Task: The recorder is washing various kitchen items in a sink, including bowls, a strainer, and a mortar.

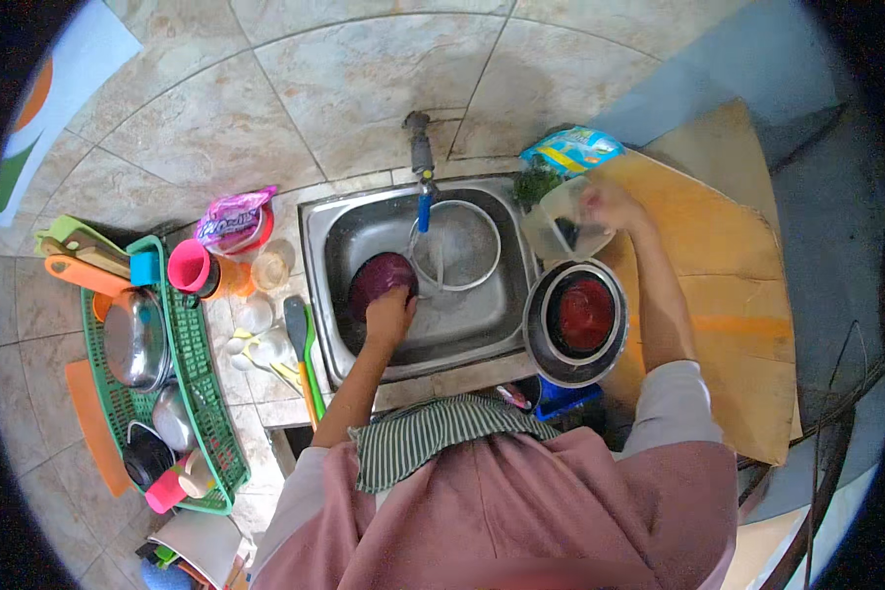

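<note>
My left hand (389, 316) grips the rim of a dark purple bowl (382, 279) in the left part of the steel sink (442, 339). Beside the bowl, under the tap with the blue lever (423, 210), a round clear container with a pale rim (457, 243) sits in the basin. Over at the right edge of the sink, my right hand (611, 205) is at a translucent plastic container (557, 232); its fingers are blurred, and whether they hold anything cannot be told. Just below that container stand nested round pans or bowls (535, 335) with something red inside.
A green plastic dish rack (184, 383) with metal and plastic ware stands at the left. Cups, a pink packet (236, 217), spoons and spatulas (296, 324) lie between it and the sink. A blue packet (577, 150) and cardboard (708, 295) are at the right.
</note>
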`<state>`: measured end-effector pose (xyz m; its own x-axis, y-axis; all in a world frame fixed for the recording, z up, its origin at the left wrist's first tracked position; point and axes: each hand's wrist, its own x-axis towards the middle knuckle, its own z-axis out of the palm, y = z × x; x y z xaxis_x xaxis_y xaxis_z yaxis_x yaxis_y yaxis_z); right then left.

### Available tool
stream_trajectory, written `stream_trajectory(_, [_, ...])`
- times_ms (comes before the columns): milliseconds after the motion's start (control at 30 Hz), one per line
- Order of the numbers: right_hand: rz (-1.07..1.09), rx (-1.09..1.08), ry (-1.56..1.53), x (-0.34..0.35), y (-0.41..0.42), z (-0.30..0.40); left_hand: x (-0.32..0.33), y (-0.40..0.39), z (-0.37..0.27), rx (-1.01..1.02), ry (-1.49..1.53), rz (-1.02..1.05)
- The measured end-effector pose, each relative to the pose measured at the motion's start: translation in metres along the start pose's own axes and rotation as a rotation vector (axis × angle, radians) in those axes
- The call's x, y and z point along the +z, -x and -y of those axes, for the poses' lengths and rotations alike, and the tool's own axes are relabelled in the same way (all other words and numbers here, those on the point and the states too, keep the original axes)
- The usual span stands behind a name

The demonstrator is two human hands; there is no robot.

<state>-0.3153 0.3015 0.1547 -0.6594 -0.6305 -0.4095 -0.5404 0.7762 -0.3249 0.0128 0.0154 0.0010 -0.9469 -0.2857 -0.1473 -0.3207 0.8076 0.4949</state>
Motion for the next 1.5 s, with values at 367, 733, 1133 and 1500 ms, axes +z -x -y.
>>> stream_trajectory(367, [-0.871,0.170,0.535,-0.064,-0.028,0.021,0.011,0.011,-0.032,0.090,-0.069,0.148])
stream_trajectory(733, [-0.594,-0.332,-0.042,-0.137,0.082,0.139,-0.103,-0.091,-0.150,0.554,0.617,-0.394])
stream_trajectory(1133, [-1.529,0.177,-1.057,0.025,0.124,0.139,-0.075,-0.053,-0.192,0.200,1.127,-0.165])
stream_trajectory(1500, [-1.042,-0.033,-1.441,0.099,0.123,0.192,-0.058,-0.028,-0.224,0.237,1.080,-0.241])
